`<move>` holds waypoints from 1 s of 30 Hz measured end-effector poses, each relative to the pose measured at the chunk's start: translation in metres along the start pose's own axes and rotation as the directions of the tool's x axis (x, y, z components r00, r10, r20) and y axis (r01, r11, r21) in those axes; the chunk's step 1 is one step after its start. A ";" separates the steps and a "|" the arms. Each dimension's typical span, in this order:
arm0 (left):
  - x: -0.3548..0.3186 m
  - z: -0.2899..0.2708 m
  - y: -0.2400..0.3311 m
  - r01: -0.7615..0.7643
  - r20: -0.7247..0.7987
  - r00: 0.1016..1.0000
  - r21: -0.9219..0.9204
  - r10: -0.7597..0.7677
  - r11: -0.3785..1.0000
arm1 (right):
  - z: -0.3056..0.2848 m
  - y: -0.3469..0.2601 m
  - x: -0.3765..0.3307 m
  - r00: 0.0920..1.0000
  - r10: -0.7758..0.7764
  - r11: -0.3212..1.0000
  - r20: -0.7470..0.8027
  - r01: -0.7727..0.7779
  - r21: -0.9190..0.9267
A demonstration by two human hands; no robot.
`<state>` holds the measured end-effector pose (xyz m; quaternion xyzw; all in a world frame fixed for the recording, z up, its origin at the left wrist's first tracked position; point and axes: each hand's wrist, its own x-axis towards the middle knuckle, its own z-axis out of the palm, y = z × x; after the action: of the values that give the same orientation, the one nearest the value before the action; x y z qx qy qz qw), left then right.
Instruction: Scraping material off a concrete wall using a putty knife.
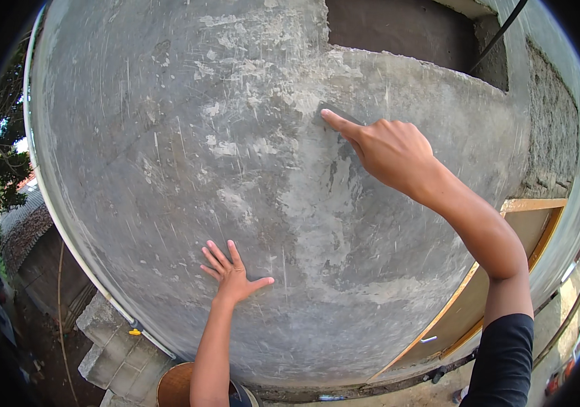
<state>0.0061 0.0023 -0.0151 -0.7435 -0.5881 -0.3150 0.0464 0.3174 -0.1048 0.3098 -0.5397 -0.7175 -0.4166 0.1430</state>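
Two hands on grey plastered wall (167,136). Left hand (232,275) flat, fingers spread, empty, apparently bracing body. Right hand (388,149) closed on small dark scraper (334,114), forefinger pressing blade against wet patch, upper middle of wall.
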 end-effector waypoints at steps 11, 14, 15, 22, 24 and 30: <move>-0.010 0.027 0.025 -0.007 -0.030 1.000 -0.080 0.005 0.997 | 0.005 0.005 -0.009 0.999 -0.028 0.999 -0.033 0.030 0.035; -0.008 0.027 0.026 0.001 0.010 1.000 -0.116 0.000 0.993 | 0.008 -0.007 0.005 0.995 -0.060 0.996 -0.084 0.064 0.056; -0.010 0.022 0.023 0.016 0.008 1.000 -0.110 -0.015 0.994 | 0.006 -0.007 0.007 0.993 -0.081 0.995 -0.086 0.086 0.057; -0.011 0.021 0.024 0.022 0.020 1.000 -0.094 -0.020 0.995 | 0.007 0.004 -0.006 0.998 -0.049 0.999 -0.037 0.050 0.021; -0.015 0.019 0.027 0.022 0.035 0.999 -0.089 -0.019 0.996 | 0.007 -0.014 0.008 0.997 -0.056 0.997 -0.055 0.059 0.047; -0.012 0.019 0.021 0.085 0.099 0.992 -0.073 -0.077 0.994 | 0.001 -0.012 0.007 0.990 -0.101 0.993 -0.093 0.106 0.048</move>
<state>0.0317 -0.0058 -0.0303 -0.7345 -0.6068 -0.3028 -0.0236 0.3039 -0.1006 0.3082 -0.4783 -0.7481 -0.4282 0.1678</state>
